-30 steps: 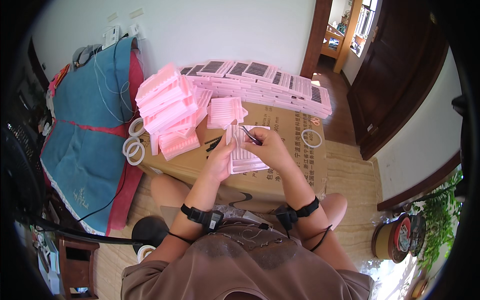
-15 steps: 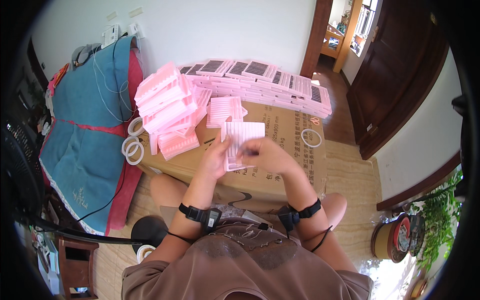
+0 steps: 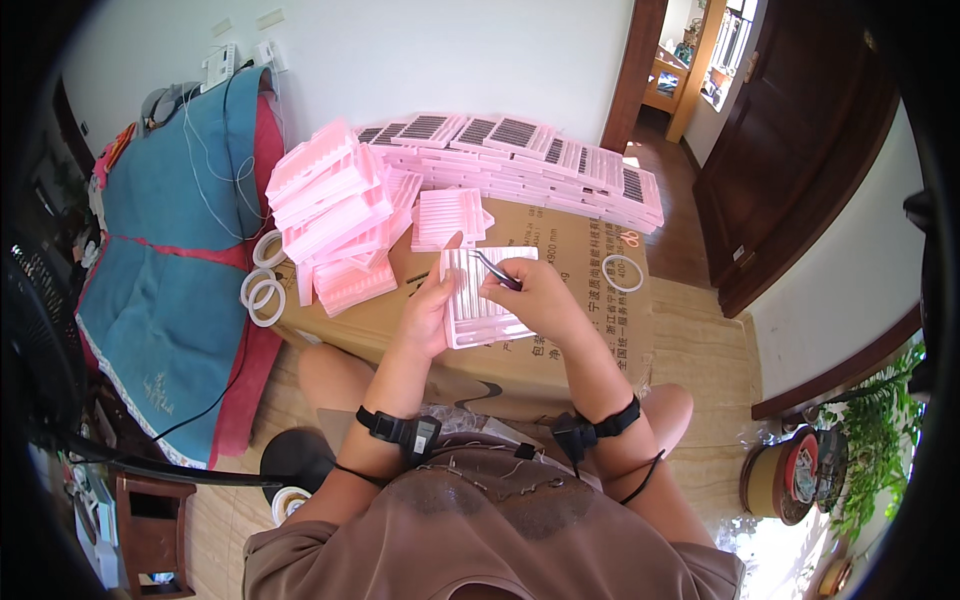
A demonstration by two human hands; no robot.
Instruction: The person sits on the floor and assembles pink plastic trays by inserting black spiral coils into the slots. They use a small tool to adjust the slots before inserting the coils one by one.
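My left hand [image 3: 430, 312] grips a pink ribbed plastic tray [image 3: 490, 328] by its left side, tilted up above a cardboard box. Pinched in my right hand [image 3: 545, 300] is a pair of dark curved tweezers [image 3: 500, 272], their tips pointing to the upper left of the tray's grooves. Whether the tips hold anything is too small to tell. Just behind the held tray, another pink tray [image 3: 447, 220] lies on the box, overlapping one beneath it.
The cardboard box [image 3: 590, 300] serves as the work surface. Pink trays [image 3: 335, 210] pile up at its left, and stacked trays with dark pieces [image 3: 515, 133] line the back. White rings [image 3: 263, 302] lie at the left edge, another ring [image 3: 624, 273] at right near orange-handled scissors [image 3: 629, 239].
My right hand has shifted slightly up and right, and the tweezers now show clearly at the tray's top. The tray has turned a little in my left hand.
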